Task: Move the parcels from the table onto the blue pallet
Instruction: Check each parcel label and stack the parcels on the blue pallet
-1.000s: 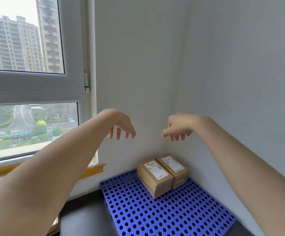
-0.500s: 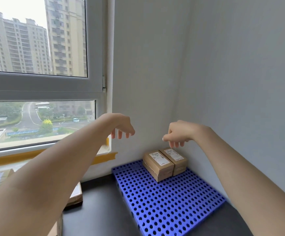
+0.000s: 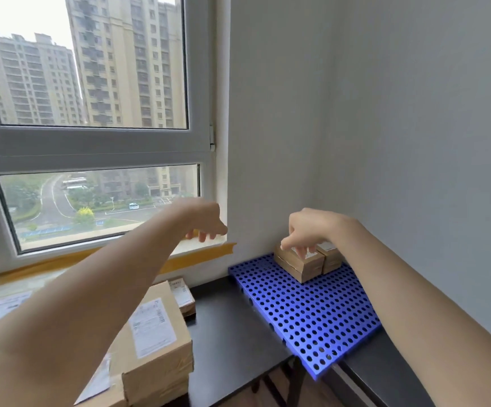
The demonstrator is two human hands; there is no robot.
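Two parcels sit at the far corner of the blue pallet; view has swung left, revealing table parcels (unmoved). Left hand and right hand hang loosely curled, empty.

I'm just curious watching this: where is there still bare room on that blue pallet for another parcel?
The blue pallet is bare across its near and left parts. Only its far corner by the walls is crowded, with two small boxes side by side.
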